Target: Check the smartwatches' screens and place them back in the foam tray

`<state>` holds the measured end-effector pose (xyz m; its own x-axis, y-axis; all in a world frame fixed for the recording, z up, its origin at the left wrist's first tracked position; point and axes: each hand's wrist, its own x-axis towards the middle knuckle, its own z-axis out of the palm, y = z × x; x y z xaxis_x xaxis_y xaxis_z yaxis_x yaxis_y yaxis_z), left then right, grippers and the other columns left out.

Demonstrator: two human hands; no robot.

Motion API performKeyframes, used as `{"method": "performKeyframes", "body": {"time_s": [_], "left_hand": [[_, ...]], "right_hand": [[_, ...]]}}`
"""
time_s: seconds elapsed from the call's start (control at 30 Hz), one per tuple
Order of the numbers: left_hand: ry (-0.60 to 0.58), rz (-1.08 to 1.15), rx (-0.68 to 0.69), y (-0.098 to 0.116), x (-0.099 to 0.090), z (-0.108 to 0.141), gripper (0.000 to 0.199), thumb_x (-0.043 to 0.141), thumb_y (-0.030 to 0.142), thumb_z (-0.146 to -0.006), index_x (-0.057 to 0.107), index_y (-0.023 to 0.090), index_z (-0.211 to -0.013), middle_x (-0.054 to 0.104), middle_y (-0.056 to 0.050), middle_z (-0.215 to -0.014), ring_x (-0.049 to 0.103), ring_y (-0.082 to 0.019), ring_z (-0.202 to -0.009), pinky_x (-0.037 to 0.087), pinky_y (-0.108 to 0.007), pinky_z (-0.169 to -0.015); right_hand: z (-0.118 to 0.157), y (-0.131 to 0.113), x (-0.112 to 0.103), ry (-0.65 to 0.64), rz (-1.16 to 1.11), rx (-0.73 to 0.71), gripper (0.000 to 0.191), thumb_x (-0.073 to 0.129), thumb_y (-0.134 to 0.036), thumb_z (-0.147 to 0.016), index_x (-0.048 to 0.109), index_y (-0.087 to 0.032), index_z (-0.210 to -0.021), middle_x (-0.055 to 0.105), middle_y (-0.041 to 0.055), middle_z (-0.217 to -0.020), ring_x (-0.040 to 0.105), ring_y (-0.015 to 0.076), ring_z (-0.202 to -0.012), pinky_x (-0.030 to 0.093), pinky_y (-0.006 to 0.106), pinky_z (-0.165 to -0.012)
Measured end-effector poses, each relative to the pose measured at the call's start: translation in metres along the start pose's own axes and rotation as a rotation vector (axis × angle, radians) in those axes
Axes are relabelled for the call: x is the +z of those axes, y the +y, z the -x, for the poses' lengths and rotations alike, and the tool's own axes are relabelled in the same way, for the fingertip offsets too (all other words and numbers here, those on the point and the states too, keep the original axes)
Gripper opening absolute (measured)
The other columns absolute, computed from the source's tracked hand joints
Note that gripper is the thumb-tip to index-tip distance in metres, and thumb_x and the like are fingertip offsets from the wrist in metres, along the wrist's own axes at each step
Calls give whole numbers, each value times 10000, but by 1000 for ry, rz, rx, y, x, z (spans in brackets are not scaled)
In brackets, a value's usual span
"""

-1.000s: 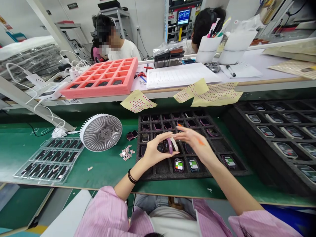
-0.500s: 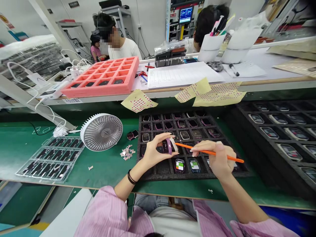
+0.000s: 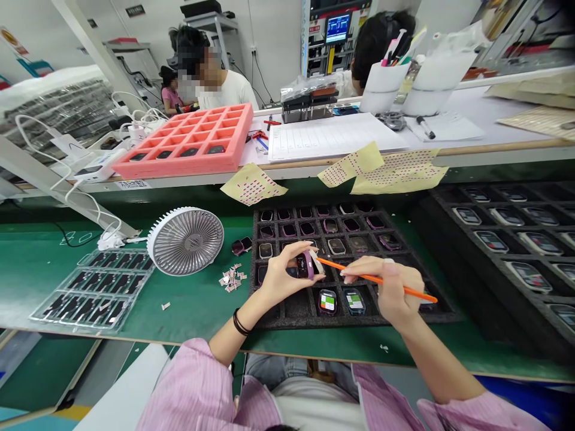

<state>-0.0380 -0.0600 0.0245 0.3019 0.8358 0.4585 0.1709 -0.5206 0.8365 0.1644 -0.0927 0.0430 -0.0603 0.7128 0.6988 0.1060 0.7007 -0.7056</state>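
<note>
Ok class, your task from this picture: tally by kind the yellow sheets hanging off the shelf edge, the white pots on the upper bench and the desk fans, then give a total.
Yellow sheets: 3
White pots: 2
Desk fans: 1
Total: 6

Electronics assembly line, factory floor. Near table (image 3: 287, 353) has a green mat (image 3: 197, 311) and black foam trays (image 3: 442, 209) of smartwatches (image 3: 530, 276). Far table carries a pink foam tray (image 3: 188, 170) and log sheets (image 3: 332, 136). Test rack (image 3: 337, 29) with monitor behind; co-worker (image 3: 231, 90) seated.
</note>
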Motion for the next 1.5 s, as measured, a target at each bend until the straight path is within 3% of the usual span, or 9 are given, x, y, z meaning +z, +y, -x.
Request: {"method": "performKeyframes", "body": {"time_s": [0.5, 0.67, 0.8, 0.87, 1.0, 1.13, 1.3, 1.4, 1.5], "left_hand": [[5, -12, 49, 1, 0, 0, 575, 791, 247, -704, 531, 187, -1213, 668, -127, -1175, 669, -218, -1067, 618, -279, -780], [2, -2, 20, 2, -3, -2, 567, 790, 238, -704, 534, 181, -1206, 671, -124, -1169, 659, -219, -1091, 618, -273, -775], [-10, -44, -18, 4, -4, -3, 563, 793, 234, -700, 542, 182, -1201, 671, -115, -1171, 656, -219, -1096, 613, -267, -783], [-29, -110, -31, 5, -4, -1, 536, 777, 236, -717, 546, 192, -1200, 672, -101, -1171, 667, -210, -1069, 607, -268, -796], [-105, -207, -46, 5, -1, 5, 508, 764, 245, -731, 556, 206, -1193, 677, -84, -1160, 675, -209, -1041, 602, -292, -810], [-189, -74, -140, 6, 0, 7, 568, 797, 282, -695, 547, 197, -1198, 690, -94, -1141, 669, -220, -1062, 611, -266, -740], [-102, -139, -179, 5, -20, 14, 499, 778, 315, -722, 585, 184, -1164, 692, -100, -1132, 674, -217, -1033, 613, -272, -728], [-20, -403, -85, -5, -41, 34, 442, 736, 326, -774, 601, 187, -1171, 688, -103, -1149, 669, -226, -1039, 599, -346, -825], [-46, -611, 63, -19, -56, 64, 410, 687, 302, -826, 595, 195, -1212, 682, -111, -1169, 647, -230, -1096, 543, -417, -952]], "right_hand": [[-8, -9, 6, -8, -9, 25, 456, 342, -244, -1004, 767, -202, -844, 687, 34, -625, 655, 161, -593, 531, 299, -568], [-6, -4, 5, -33, -11, 62, 448, 315, -320, -1014, 744, -213, -947, 750, 45, -761, 711, 175, -679, 574, 316, -656], [-1, 9, 15, -14, 11, 357, 228, 570, -352, -913, 644, -204, -756, 757, 76, -987, 717, 229, -940, 565, 377, -860], [0, 16, 23, -56, -107, 550, 277, 705, -382, -805, 529, -203, -686, 748, 89, -1025, 706, 249, -988, 577, 387, -850], [5, 23, 36, -22, -378, 775, 459, 779, -461, -692, 398, -211, -635, 752, 63, -877, 732, 226, -805, 620, 390, -720], [16, 24, 36, 65, -397, 880, 508, 835, -438, -617, 386, -201, -597, 705, 13, -737, 684, 160, -628, 630, 344, -599], [26, 34, -6, 241, -223, 795, 530, 837, -423, -616, 359, -200, -563, 680, 17, -747, 666, 160, -647, 627, 337, -574], [30, 48, -54, 387, 111, 656, 495, 813, -451, -634, 389, -207, -568, 687, 37, -789, 673, 177, -652, 591, 315, -542], [35, 64, -97, 355, 478, 604, 443, 728, -509, -713, 402, -234, -595, 700, 85, -811, 660, 179, -572, 514, 289, -507]]}}
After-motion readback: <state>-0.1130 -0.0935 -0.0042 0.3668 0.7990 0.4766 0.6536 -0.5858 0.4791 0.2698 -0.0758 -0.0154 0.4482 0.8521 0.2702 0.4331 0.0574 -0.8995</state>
